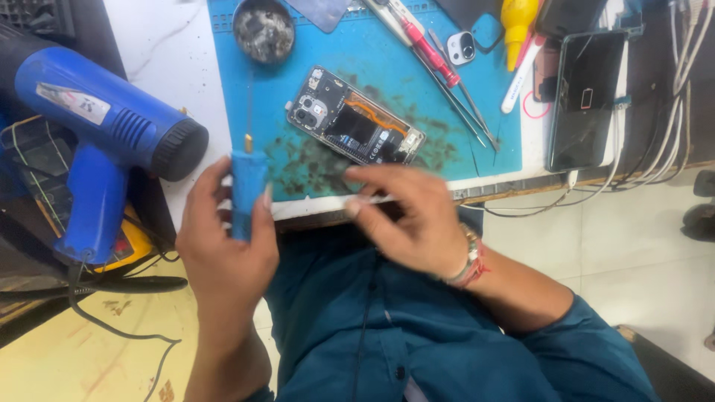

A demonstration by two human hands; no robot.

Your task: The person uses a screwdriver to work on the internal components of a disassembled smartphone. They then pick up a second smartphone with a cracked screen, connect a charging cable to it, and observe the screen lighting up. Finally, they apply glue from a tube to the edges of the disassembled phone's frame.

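Note:
My left hand grips a blue tool handle with a brass tip and a thin needle-like shaft pointing up toward the mat. My right hand pinches a thin, light-coloured strip near the table's front edge. Just beyond both hands lies an opened phone, back cover off, with its circuit board, cameras and an orange flex cable showing. It rests tilted on a blue work mat smeared with dark residue.
A blue heat gun rests at the left. A round dish of debris sits at the mat's far edge. A red screwdriver, tweezers, a yellow tool and a dark phone on a cable lie to the right.

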